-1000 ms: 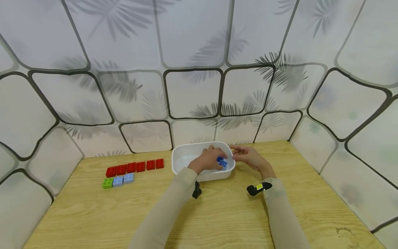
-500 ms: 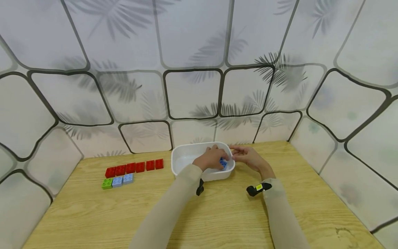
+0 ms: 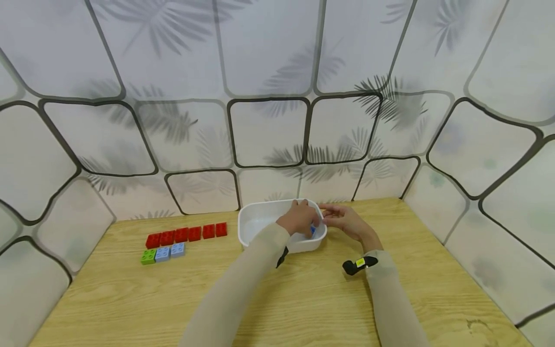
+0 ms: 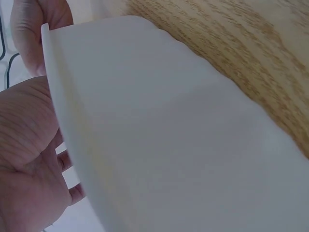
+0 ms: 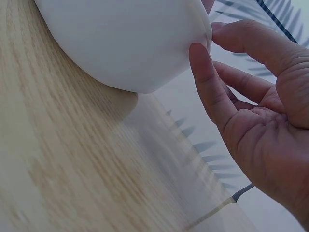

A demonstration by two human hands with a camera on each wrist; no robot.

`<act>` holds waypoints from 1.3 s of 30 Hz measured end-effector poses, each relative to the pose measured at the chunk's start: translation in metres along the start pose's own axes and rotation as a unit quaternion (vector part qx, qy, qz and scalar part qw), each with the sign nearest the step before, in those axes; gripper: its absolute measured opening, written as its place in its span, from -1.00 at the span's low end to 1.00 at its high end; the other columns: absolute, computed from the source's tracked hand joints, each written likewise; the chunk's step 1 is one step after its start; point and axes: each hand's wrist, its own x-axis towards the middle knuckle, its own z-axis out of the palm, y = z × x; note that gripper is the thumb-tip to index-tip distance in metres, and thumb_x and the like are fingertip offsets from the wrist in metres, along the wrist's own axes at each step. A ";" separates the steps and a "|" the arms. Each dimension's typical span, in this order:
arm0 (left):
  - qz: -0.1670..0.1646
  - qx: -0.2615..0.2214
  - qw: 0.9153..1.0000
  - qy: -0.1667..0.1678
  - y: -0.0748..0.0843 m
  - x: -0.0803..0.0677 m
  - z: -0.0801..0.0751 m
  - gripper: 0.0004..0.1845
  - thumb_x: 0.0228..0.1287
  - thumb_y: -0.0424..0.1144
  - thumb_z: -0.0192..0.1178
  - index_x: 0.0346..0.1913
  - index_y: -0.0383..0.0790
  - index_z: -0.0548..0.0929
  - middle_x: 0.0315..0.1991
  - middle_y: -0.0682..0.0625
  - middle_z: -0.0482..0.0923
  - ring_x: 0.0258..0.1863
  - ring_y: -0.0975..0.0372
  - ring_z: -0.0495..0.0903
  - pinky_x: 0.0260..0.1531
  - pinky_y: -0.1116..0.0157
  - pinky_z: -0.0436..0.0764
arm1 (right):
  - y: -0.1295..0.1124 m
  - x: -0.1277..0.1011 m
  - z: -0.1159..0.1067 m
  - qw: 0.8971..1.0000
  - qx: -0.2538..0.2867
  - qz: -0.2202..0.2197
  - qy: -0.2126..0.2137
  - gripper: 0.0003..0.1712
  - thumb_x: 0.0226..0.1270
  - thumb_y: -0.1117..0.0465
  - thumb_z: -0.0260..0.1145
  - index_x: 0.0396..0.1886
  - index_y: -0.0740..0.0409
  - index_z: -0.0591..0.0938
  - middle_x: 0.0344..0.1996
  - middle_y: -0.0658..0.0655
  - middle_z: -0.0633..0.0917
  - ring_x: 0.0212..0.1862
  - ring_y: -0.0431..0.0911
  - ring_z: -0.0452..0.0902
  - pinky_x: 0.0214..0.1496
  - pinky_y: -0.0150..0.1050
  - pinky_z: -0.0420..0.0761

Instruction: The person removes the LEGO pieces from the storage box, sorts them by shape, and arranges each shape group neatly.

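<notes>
A white tub [image 3: 260,222] stands at the back middle of the wooden table [image 3: 303,299]. My left hand [image 3: 299,219] reaches down into it, over the blue bricks [image 3: 312,230], of which only a sliver shows. The tub wall [image 4: 169,121] hides those fingers in the left wrist view, where only the palm of the left hand [image 4: 24,159] shows. My right hand [image 3: 344,221] is at the tub's right end. Its thumb [image 5: 207,82] touches the outer wall of the tub [image 5: 125,38], and its fingers lie fairly straight by the rim.
A row of several red bricks [image 3: 186,234] lies left of the tub. In front of it sit a green brick [image 3: 148,256] and two light blue bricks [image 3: 170,251]. Patterned white walls enclose the table at the back and sides.
My left hand has moved further right and deeper into the tub, now covering most of the blue bricks. The right hand has stayed at the tub's right end.
</notes>
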 end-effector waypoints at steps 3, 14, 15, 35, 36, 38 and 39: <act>-0.003 0.013 1.000 -0.004 0.001 0.000 0.001 -0.64 0.09 -0.18 0.51 0.00 0.13 0.81 0.01 0.21 0.73 0.21 0.13 0.41 0.31 0.00 0.28 | 0.000 0.001 0.001 1.000 -0.001 0.000 0.000 -0.28 0.46 0.40 0.25 0.53 0.44 0.23 -0.08 -0.05 0.67 -0.03 -0.24 0.64 0.04 -0.32 0.66; -0.009 0.022 1.000 -0.006 0.001 -0.002 0.004 -0.61 0.10 -0.16 0.52 0.04 0.13 0.80 0.09 0.18 0.71 0.23 0.11 0.40 0.35 -0.03 0.26 | 0.001 0.002 0.004 1.000 0.006 -0.008 -0.012 -0.27 0.47 0.40 0.23 0.53 0.49 0.18 -0.08 -0.05 0.67 -0.04 -0.24 0.64 0.04 -0.34 0.66; -0.009 0.022 1.000 -0.003 0.001 -0.002 0.004 -0.61 0.09 -0.16 0.52 0.03 0.13 0.80 0.08 0.18 0.71 0.22 0.11 0.40 0.34 -0.02 0.27 | 0.001 0.002 0.005 1.000 0.006 -0.007 -0.012 -0.27 0.47 0.40 0.24 0.53 0.48 0.18 -0.08 -0.05 0.67 -0.04 -0.24 0.64 0.04 -0.34 0.66; 0.004 -0.031 0.997 0.077 -0.023 -0.042 -0.028 -0.65 0.05 -0.15 0.55 -0.08 0.00 0.72 -0.20 0.13 0.67 -0.11 0.21 0.40 0.08 0.11 0.24 | 0.002 0.002 0.004 1.000 -0.007 0.004 0.011 -0.29 0.45 0.40 0.26 0.51 0.48 0.24 -0.11 -0.04 0.68 -0.04 -0.25 0.62 0.03 -0.36 0.65; 0.005 -0.040 0.996 0.081 -0.026 -0.046 -0.031 -0.66 0.06 -0.16 0.54 -0.08 -0.01 0.71 -0.20 0.12 0.66 -0.12 0.21 0.39 0.10 0.10 0.24 | 0.001 0.002 0.004 1.000 -0.008 0.004 0.013 -0.29 0.45 0.40 0.27 0.50 0.48 0.24 -0.10 -0.02 0.69 -0.04 -0.25 0.63 0.03 -0.36 0.65; 0.007 -0.060 0.994 0.089 -0.030 -0.054 -0.037 -0.66 0.08 -0.16 0.53 -0.09 -0.01 0.67 -0.21 0.11 0.62 -0.12 0.20 0.38 0.13 0.05 0.24 | 0.001 0.001 0.003 1.000 -0.010 0.006 0.016 -0.28 0.44 0.40 0.27 0.51 0.47 0.25 -0.09 0.00 0.69 -0.04 -0.25 0.63 0.03 -0.36 0.65; 0.008 -0.071 0.993 0.095 -0.032 -0.059 -0.039 -0.66 0.08 -0.17 0.53 -0.09 -0.01 0.66 -0.21 0.10 0.61 -0.12 0.19 0.38 0.15 0.03 0.24 | 0.001 0.001 0.003 1.000 -0.010 0.008 0.019 -0.28 0.44 0.40 0.28 0.50 0.46 0.25 -0.09 0.01 0.70 -0.04 -0.26 0.64 0.04 -0.36 0.65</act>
